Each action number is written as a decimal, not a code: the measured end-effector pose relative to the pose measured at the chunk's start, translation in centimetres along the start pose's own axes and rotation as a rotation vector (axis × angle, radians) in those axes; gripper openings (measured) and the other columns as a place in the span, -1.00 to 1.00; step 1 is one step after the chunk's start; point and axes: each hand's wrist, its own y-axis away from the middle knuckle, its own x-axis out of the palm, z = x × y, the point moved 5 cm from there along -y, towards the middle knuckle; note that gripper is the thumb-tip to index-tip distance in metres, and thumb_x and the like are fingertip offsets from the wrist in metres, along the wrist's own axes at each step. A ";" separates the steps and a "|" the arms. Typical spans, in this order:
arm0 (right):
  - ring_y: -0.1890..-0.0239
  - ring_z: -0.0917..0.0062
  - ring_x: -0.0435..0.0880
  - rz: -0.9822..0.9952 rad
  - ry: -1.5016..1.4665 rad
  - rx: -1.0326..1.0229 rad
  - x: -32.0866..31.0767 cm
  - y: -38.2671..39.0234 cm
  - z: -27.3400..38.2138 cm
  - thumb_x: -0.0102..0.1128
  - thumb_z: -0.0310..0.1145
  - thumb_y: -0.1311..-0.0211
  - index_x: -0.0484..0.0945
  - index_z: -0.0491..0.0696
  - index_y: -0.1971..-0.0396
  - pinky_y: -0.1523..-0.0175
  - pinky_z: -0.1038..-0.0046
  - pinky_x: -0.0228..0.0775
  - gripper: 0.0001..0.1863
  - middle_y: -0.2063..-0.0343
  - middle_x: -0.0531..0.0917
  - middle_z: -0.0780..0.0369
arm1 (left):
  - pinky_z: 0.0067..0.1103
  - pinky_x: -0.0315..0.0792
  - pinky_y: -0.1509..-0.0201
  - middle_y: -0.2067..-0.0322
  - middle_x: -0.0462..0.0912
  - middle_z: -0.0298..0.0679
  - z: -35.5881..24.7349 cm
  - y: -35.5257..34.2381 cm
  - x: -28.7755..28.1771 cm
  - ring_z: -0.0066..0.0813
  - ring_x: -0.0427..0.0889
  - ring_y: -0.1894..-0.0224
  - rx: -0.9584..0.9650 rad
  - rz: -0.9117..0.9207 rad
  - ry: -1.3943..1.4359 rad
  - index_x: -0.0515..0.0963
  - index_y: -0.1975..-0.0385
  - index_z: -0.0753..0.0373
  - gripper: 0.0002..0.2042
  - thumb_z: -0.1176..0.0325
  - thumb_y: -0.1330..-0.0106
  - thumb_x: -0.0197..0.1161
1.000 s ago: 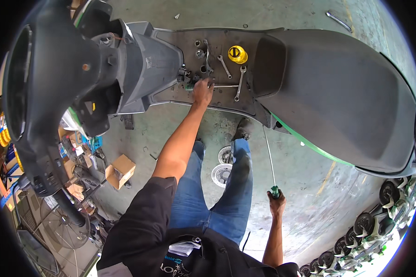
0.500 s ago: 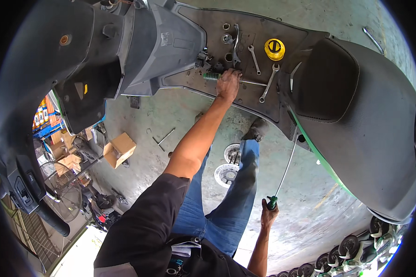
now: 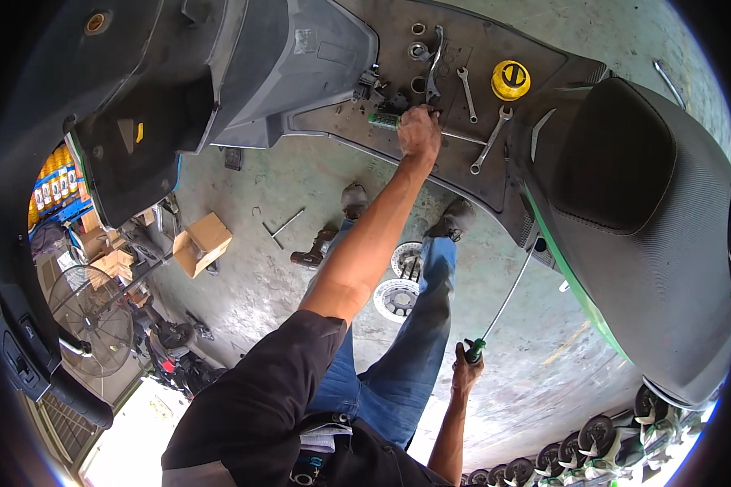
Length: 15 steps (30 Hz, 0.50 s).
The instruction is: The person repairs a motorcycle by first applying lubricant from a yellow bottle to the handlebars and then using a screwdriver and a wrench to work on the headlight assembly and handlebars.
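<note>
My left hand [image 3: 418, 130] reaches out to the grey footboard [image 3: 536, 61] of a scooter and is closed around a green-handled tool [image 3: 383, 120] that lies among small fittings there. My right hand [image 3: 465, 371] hangs low by my leg and grips the green handle of a long screwdriver [image 3: 505, 302], whose shaft points up toward the scooter's side. Two open-end wrenches [image 3: 490, 140] and a yellow cap [image 3: 511, 79] rest on the footboard right of my left hand.
The black scooter seat [image 3: 633, 170] fills the right side and the grey front body [image 3: 284, 65] the top left. On the concrete floor lie two brake discs [image 3: 396, 296], a power tool [image 3: 313, 247], a T-wrench [image 3: 283, 226] and a cardboard box [image 3: 203, 242]. A fan [image 3: 89, 312] stands at left.
The view has swung, so the scooter sits further right and lower. My left hand stays on the footboard and now shows a green handle in its grip. My right hand keeps the screwdriver.
</note>
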 end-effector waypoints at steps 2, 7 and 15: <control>0.71 0.79 0.25 -0.001 -0.014 0.017 0.1 0.0 -0.1 0.43 -0.33 -0.21 0.64 -0.11 0.09 0.60 0.61 0.06 -0.69 0.67 0.36 0.46 | -0.23 0.48 -0.10 0.23 0.69 -0.07 0.3 -0.1 0.2 -0.06 0.61 -0.01 -0.008 0.011 0.014 0.66 0.26 0.24 -0.85 0.31 -0.31 0.30; 0.71 0.78 0.26 -0.002 0.001 -0.004 0.2 -0.5 -0.6 0.43 -0.34 -0.21 0.64 -0.11 0.10 0.61 0.63 0.06 -0.70 0.67 0.37 0.47 | -0.30 0.52 -0.01 0.20 0.69 -0.09 1.5 0.8 0.0 -0.01 0.66 0.14 0.213 -0.180 -0.043 0.72 0.26 0.26 -0.84 0.33 -0.24 0.36; 0.64 0.78 0.27 -0.009 -0.027 0.058 0.2 -0.8 -0.1 0.45 -0.36 -0.18 0.64 -0.12 0.10 0.51 0.60 0.06 -0.69 0.66 0.41 0.47 | -0.32 0.53 -0.03 0.21 0.70 -0.10 1.1 0.4 -0.7 -0.02 0.66 0.13 0.246 -0.061 0.049 0.69 0.22 0.26 -0.84 0.38 -0.25 0.34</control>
